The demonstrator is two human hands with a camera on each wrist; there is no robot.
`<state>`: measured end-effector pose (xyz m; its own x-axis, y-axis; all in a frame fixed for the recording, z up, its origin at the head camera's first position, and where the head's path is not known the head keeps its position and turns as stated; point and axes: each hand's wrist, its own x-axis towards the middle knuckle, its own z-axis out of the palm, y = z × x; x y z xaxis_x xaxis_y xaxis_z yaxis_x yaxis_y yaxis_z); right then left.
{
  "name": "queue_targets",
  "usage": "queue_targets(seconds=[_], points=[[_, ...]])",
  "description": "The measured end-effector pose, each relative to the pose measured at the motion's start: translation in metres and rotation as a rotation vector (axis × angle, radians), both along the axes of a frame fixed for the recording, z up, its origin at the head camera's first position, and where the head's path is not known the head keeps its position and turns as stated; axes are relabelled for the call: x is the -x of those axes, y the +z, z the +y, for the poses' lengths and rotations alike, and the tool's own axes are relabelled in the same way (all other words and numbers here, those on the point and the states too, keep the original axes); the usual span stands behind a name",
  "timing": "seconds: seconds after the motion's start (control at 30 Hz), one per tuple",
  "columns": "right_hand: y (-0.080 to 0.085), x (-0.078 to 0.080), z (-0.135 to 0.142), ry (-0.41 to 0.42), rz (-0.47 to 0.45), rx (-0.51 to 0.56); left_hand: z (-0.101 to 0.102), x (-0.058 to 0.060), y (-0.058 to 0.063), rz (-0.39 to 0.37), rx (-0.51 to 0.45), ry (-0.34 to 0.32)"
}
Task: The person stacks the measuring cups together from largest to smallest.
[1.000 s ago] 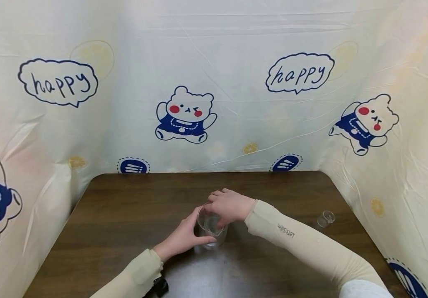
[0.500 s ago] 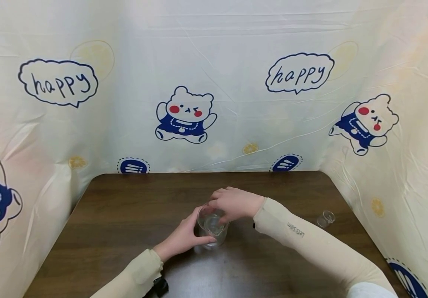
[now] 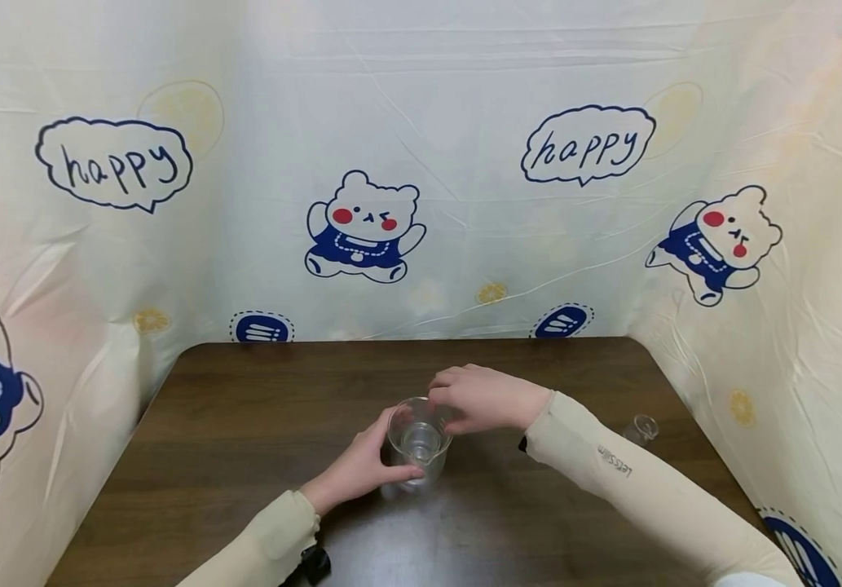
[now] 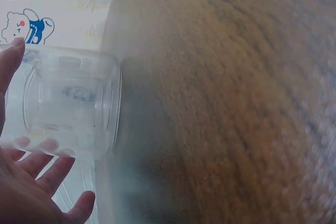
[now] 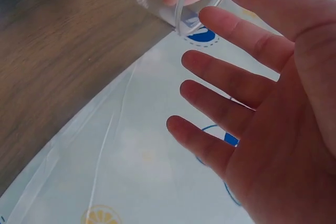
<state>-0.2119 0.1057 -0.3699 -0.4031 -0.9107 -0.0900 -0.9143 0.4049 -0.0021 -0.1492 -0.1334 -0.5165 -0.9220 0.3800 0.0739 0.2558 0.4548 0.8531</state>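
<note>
A large clear glass beaker (image 3: 433,468) stands upright on the table, and a smaller clear beaker (image 3: 419,440) sits inside it. My left hand (image 3: 360,465) holds the large beaker around its left side, thumb in front and fingers behind. In the left wrist view the inner beaker (image 4: 65,100) shows through the wall of the large one (image 4: 110,66). Beside the right rim is my right hand (image 3: 492,397), which holds nothing. Its fingers are spread and slightly bent in the right wrist view, close to the large beaker's rim (image 5: 184,3).
Another small clear glass vessel (image 3: 641,429) stands toward the right edge of the brown wooden table (image 3: 259,424), partly behind the right sleeve (image 3: 611,465). A pale printed curtain (image 3: 465,244) hangs behind and along both sides of the table.
My right hand has come out of the large beaker's mouth and moved right, letting go of the small beaker inside. The left hand keeps its place on the large beaker.
</note>
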Motion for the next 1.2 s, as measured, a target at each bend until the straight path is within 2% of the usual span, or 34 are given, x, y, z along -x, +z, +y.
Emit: queue_targets(seconds=[0.53,0.83,1.2], points=[[0.005,-0.001,0.042,-0.047,-0.014,0.073,0.001,0.003,0.002,0.018,-0.001,0.002],[-0.002,-0.002,0.075,-0.147,-0.064,0.060,0.001,0.000,0.002,-0.002,0.002,-0.006],[-0.009,0.005,0.122,-0.254,-0.116,0.063,0.001,-0.001,0.001,0.023,0.000,-0.006]])
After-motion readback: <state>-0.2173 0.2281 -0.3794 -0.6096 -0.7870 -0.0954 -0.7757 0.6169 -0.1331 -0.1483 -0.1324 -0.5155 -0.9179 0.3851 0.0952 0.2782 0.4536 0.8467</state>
